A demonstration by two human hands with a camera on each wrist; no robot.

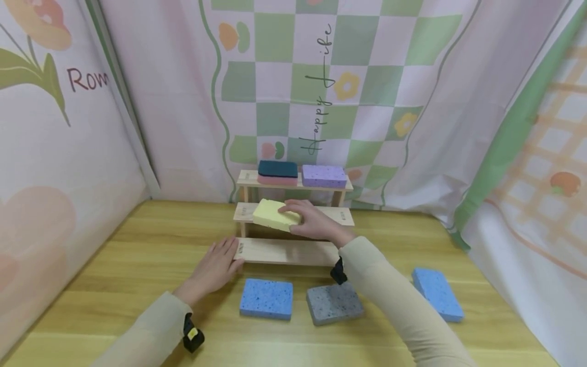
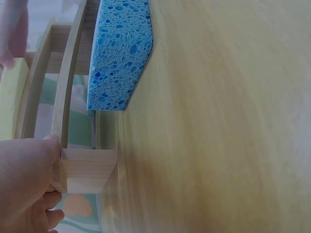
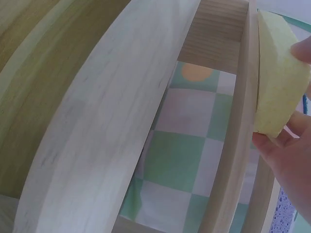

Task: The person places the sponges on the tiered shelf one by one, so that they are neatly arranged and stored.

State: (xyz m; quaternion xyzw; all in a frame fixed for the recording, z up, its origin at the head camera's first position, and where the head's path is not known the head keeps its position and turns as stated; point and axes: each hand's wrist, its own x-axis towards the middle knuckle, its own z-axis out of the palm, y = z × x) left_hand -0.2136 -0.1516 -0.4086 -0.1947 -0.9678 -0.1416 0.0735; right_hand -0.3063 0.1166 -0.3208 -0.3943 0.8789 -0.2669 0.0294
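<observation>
Because the right hand holds the yellow sponge by its right end, most of the block reaches out to the left of that grip, at the middle tier of a stepped wooden rack. Its long axis runs nearly along the tier but slightly skewed, the held end angled toward the person; the right wrist view shows it just beside the tier's front edge, though whether its underside rests flat I cannot tell. The right grip is closed on the sponge, with the thumb at the near edge and fingers over the top. Lower and farther left, well apart from the sponge, the left hand clasps the left end of the bottom tier. Directly behind and above, the top tier carries a teal-and-pink sponge and a purple sponge. On the surface, in front of the rack, lie a blue sponge and a gray sponge, with another blue sponge off to the right.
</observation>
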